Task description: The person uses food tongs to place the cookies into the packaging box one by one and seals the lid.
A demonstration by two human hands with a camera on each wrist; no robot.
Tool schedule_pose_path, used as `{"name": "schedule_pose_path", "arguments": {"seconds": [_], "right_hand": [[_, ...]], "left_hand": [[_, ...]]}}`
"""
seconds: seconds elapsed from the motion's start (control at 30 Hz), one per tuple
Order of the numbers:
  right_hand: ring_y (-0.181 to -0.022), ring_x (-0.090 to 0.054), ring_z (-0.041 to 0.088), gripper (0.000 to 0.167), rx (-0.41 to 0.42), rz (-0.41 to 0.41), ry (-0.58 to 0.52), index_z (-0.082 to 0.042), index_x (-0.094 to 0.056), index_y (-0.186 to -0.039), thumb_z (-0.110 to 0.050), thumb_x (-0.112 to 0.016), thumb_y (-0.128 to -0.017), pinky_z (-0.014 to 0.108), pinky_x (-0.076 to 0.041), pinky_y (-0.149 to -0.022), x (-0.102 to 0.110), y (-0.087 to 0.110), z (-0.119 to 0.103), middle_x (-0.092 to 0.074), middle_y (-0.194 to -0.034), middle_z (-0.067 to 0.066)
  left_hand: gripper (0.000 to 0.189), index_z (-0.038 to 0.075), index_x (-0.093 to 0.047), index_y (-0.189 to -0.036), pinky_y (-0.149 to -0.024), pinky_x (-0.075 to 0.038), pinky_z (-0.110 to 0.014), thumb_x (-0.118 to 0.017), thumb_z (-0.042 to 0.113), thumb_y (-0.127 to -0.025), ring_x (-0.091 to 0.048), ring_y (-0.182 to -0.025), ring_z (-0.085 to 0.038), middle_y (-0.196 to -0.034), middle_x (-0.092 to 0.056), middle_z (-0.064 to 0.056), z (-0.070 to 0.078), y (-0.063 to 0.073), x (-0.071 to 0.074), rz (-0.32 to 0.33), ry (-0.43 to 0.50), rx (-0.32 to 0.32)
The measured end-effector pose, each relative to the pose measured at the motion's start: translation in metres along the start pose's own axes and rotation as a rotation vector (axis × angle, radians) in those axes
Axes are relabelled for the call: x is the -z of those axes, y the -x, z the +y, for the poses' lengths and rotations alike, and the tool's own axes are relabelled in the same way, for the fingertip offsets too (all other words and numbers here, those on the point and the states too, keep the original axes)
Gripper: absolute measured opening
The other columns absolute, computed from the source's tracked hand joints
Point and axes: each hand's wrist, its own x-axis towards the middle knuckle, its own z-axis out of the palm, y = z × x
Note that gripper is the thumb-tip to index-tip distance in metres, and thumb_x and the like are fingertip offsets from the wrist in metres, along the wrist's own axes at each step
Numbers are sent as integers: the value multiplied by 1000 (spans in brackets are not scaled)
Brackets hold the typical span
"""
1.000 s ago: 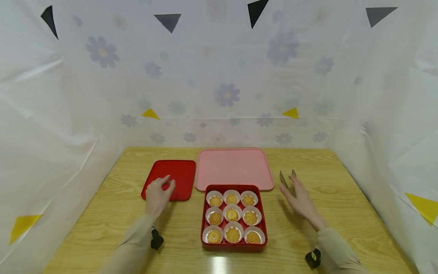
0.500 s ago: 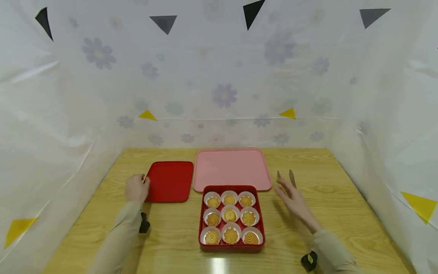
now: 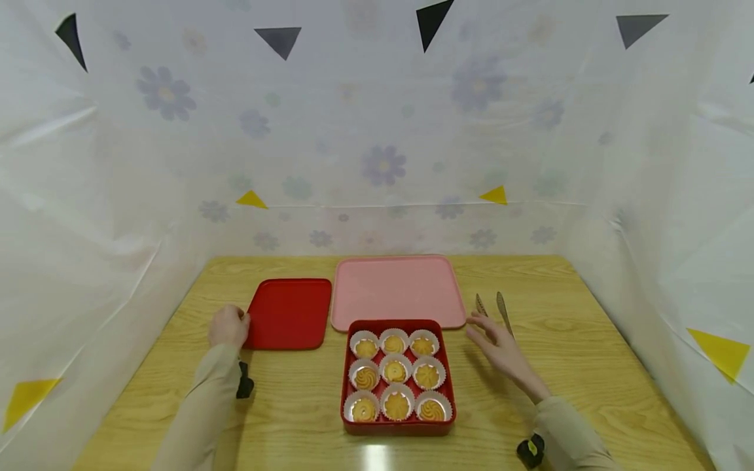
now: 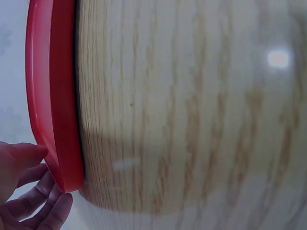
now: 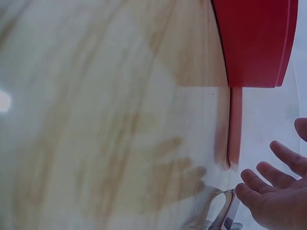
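My left hand [image 3: 228, 327] is at the left side of a flat red box lid [image 3: 288, 314] lying on the table. In the left wrist view, the thumb lies over the rim of the lid [image 4: 64, 100] and the fingers curl round its corner from outside, pinching it. Over the right part of the table hovers my right hand [image 3: 499, 350], fingers spread and relaxed, holding nothing. Just beyond it lie metal tongs [image 3: 504, 313], partly hidden behind the hand. A red square box [image 3: 398, 429] stands between the hands, filled with several swirled cookies [image 3: 396, 371] in white paper cups.
A pink tray [image 3: 397, 291] lies behind the box, close beside the lid. The wooden table [image 3: 294, 405] is enclosed by white flower-printed sheeting [image 3: 377, 118] at the back and both sides.
My left hand has moved left from over the lid to its left edge and taken hold there. The right hand has shifted slightly left, showing more of the tongs.
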Motion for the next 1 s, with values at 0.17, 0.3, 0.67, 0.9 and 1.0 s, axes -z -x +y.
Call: {"name": "schedule_pose_path", "arguments": {"seconds": [0.17, 0.3, 0.67, 0.9, 1.0], "right_hand": [[-145, -34, 51, 43, 5, -4, -6, 9, -54, -137, -19, -52, -104, 62, -32, -115, -2, 1, 0, -37, -155, 34], [-143, -36, 51, 42, 11, 4, 1, 9, -56, -135, -19, -52, -104, 61, -32, -114, -3, 1, 1, -38, -154, 34], [-144, -33, 53, 45, 6, -13, -9, 11, -54, -136, -20, -52, -104, 63, -31, -115, -6, 0, 4, -35, -154, 36], [-145, -33, 53, 44, -2, -25, -12, 9, -54, -137, -22, -51, -105, 64, -32, -115, -5, 0, 2, -35, -155, 35], [-145, -33, 53, 44, 0, -34, -26, 9, -55, -137, -21, -52, -105, 64, -33, -114, -4, -1, 0, -36, -155, 34]], "left_hand": [[24, -9, -69, -101, -77, -53, -57, -58, 11, -95, -65, -92, -50, -104, -68, -33, -1, 0, -2, -4, 16, 2], [23, -9, -69, -101, -77, -53, -58, -57, 8, -94, -65, -93, -52, -104, -68, -34, -3, 1, -3, 5, 24, 5], [23, -13, -67, -97, -83, -51, -58, -53, 5, -93, -64, -92, -51, -99, -67, -35, -7, 2, -3, 14, 61, -31], [26, -15, -67, -100, -84, -51, -57, -50, 3, -93, -63, -93, -49, -99, -68, -34, -6, 5, 0, 29, 105, -38], [27, -15, -66, -102, -84, -51, -58, -49, 5, -94, -63, -94, -51, -101, -67, -35, -4, 7, 3, 48, 134, -25]]}}
